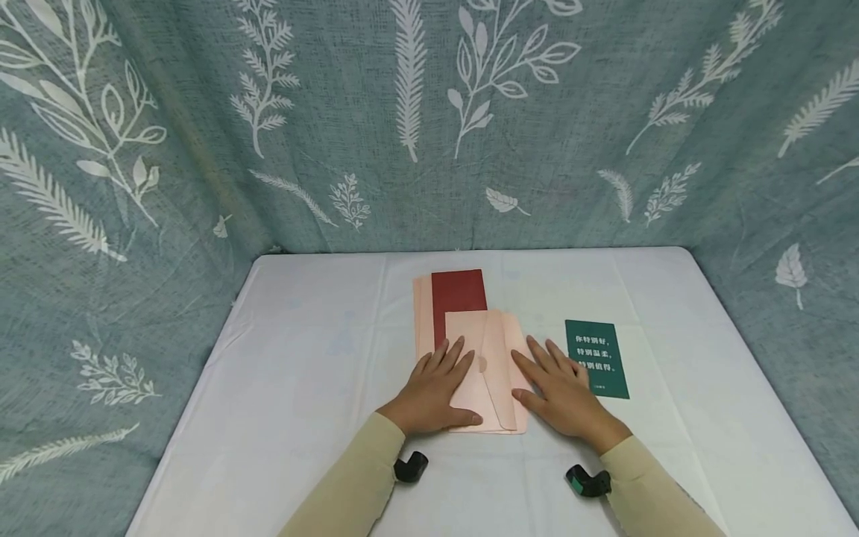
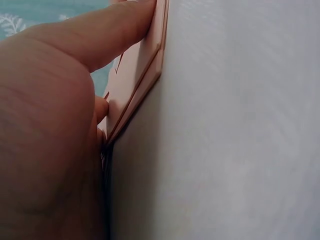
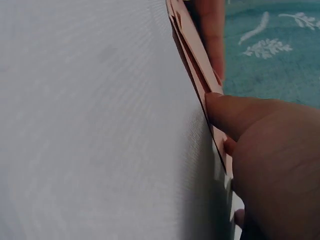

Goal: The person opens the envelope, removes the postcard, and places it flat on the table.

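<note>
A pale pink envelope (image 1: 466, 328) lies on the white table, its long flap folded over along the right part. My left hand (image 1: 435, 391) rests on its left side with fingers straight and thumb along the lower part. On the right edge, my right hand (image 1: 562, 391) touches the pink paper with extended fingers. In the left wrist view the thumb lies on the envelope's face (image 2: 135, 75). The right wrist view shows slightly separated layers at the envelope's edge (image 3: 192, 47), with the thumb against them. Whether a further envelope lies beneath, I cannot tell.
Behind the envelope lie a dark red card or envelope (image 1: 459, 289) and more pink paper (image 1: 423, 313), partly overlapped. A green card (image 1: 593, 343) with white writing is beside the right hand. Patterned green-blue cloth (image 1: 429, 186) hangs beyond the table's far edge.
</note>
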`<state>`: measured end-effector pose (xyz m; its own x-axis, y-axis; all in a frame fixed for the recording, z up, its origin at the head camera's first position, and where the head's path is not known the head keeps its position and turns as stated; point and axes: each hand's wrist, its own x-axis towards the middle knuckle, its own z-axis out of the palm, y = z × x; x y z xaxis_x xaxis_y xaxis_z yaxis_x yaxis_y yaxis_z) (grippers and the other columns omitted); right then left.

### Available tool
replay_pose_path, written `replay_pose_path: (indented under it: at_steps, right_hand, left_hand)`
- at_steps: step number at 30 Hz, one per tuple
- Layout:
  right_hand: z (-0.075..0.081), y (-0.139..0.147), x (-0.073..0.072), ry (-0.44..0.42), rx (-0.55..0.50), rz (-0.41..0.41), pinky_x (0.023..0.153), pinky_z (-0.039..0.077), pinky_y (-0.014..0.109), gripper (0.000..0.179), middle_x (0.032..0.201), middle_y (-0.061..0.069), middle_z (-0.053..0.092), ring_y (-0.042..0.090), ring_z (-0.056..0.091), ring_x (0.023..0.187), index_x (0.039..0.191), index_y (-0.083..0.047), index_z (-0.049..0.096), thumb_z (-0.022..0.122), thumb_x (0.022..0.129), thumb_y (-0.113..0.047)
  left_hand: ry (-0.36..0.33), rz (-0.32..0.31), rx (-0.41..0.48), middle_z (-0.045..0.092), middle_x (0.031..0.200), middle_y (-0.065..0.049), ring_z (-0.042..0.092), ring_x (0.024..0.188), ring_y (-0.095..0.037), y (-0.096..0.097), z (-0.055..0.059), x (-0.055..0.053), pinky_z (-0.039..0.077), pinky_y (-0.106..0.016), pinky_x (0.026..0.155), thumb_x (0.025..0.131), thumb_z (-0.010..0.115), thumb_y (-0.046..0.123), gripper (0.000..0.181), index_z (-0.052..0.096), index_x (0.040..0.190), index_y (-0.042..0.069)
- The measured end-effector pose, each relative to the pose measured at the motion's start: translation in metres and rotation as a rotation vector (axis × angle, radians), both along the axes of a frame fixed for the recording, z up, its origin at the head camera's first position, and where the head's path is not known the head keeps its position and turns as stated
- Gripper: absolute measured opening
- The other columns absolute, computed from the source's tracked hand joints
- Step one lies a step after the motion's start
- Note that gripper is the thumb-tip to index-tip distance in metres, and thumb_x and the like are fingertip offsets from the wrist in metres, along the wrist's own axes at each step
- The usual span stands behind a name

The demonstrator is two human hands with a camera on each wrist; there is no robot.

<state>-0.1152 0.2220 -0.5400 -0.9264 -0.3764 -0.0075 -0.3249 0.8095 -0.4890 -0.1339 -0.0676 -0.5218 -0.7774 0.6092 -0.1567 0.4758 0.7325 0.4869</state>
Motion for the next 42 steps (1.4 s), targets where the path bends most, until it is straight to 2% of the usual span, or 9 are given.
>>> replay_pose_path:
  at_steps: [5,9,11,18,24,42]
  right_hand:
    - [0.003,-0.007,-0.001,0.053,0.039,0.001,0.118,0.008,0.074,0.066,0.176,0.020,0.025,0.048,0.013,0.162,0.165,-0.008,0.049,0.066,0.108,-0.038]
    - [0.008,-0.021,-0.001,0.138,0.083,0.009,0.121,0.012,0.070,0.062,0.174,0.021,0.032,0.045,0.020,0.161,0.159,-0.001,0.053,0.067,0.108,-0.033]
    - [0.010,-0.029,-0.001,0.154,0.081,0.023,0.122,0.014,0.068,0.062,0.173,0.021,0.033,0.043,0.022,0.161,0.159,0.001,0.053,0.067,0.108,-0.032]
    - [0.011,-0.049,0.002,0.075,0.002,0.109,0.125,0.017,0.062,0.074,0.175,0.019,0.029,0.038,0.020,0.163,0.164,0.005,0.041,0.066,0.108,-0.036]
    - [0.003,-0.052,0.003,0.034,0.005,0.145,0.127,0.016,0.060,0.083,0.178,0.018,0.020,0.037,0.012,0.164,0.168,0.006,0.031,0.066,0.108,-0.040]
    - [0.003,-0.047,0.002,0.023,-0.068,0.136,0.126,0.017,0.061,0.076,0.177,0.018,0.023,0.037,0.017,0.163,0.168,0.005,0.032,0.063,0.109,-0.033]
  left_hand:
    - [-0.006,0.002,-0.005,-0.002,0.182,-0.007,-0.006,0.165,-0.032,0.000,-0.002,0.000,0.006,-0.058,0.128,0.096,0.075,0.065,0.110,0.020,0.175,0.013]
    - [0.000,-0.003,-0.022,-0.003,0.182,-0.006,-0.007,0.165,-0.031,0.000,-0.003,-0.001,0.005,-0.058,0.128,0.097,0.073,0.066,0.110,0.018,0.176,0.013]
    - [0.004,-0.005,-0.023,-0.004,0.182,-0.006,-0.007,0.165,-0.031,-0.001,-0.004,-0.001,0.005,-0.058,0.128,0.097,0.073,0.067,0.110,0.018,0.176,0.013]
    - [0.007,-0.016,-0.031,-0.006,0.182,-0.005,-0.009,0.165,-0.030,-0.001,-0.005,-0.001,0.003,-0.057,0.128,0.098,0.071,0.067,0.110,0.016,0.176,0.013]
    - [0.014,-0.016,-0.037,-0.006,0.182,-0.005,-0.009,0.165,-0.030,-0.001,-0.007,-0.001,0.004,-0.057,0.128,0.098,0.070,0.068,0.110,0.016,0.176,0.013]
    - [0.003,-0.006,-0.030,-0.004,0.182,-0.006,-0.008,0.165,-0.031,-0.001,-0.005,-0.002,0.003,-0.057,0.128,0.097,0.073,0.066,0.111,0.017,0.176,0.012]
